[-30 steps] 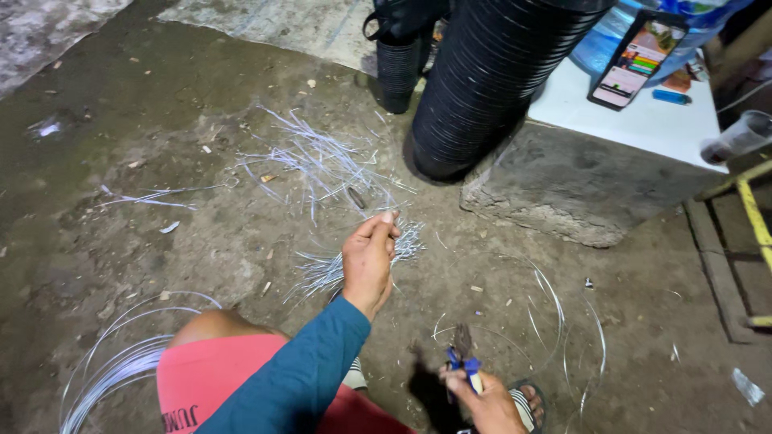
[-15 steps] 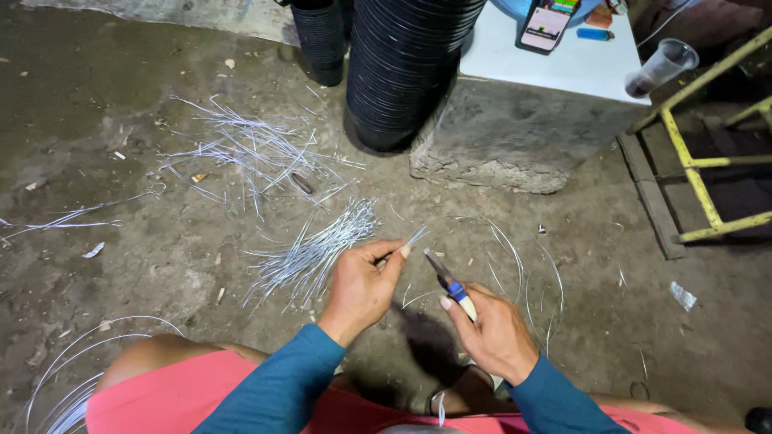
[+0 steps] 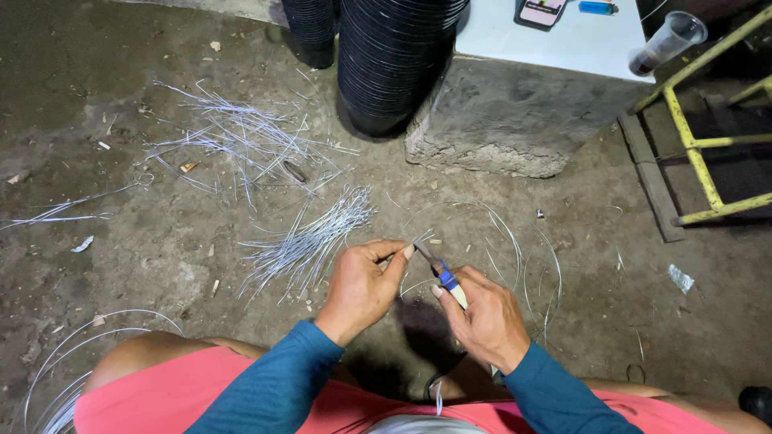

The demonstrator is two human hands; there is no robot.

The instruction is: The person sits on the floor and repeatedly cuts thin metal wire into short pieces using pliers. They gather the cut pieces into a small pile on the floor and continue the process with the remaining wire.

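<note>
**Insp:** Status of hands?

**Me:** My left hand [image 3: 363,288] is pinched shut, thumb and forefinger closed on a thin wire end; the wire itself is too fine to trace at the grip. My right hand [image 3: 485,320] is clamped round the pliers [image 3: 438,272], blue and pale handles, nose pointing up-left twd my left fingertips. Pliers jaws: can't tell if biting the wire. Hands close together, nearly touching, above the floor [image 3: 161,241] in front of my knees.

**Insp:** Material nearby?

**Me:** Bundle of cut wire pieces [image 3: 310,237] on the floor just left of and above my left hand. A looser scatter of wire pieces [image 3: 233,137] farther up-left. Looped wire [image 3: 515,241] lies around and to the right of the hands. Another wire coil [image 3: 56,394] at bottom left beside my leg.

**Insp:** Surroundings?

**Me:** Stack of black pots [image 3: 394,64] at top centre, next to a concrete block [image 3: 515,120] w/ white top. Yellow frame [image 3: 700,153] at right.
</note>
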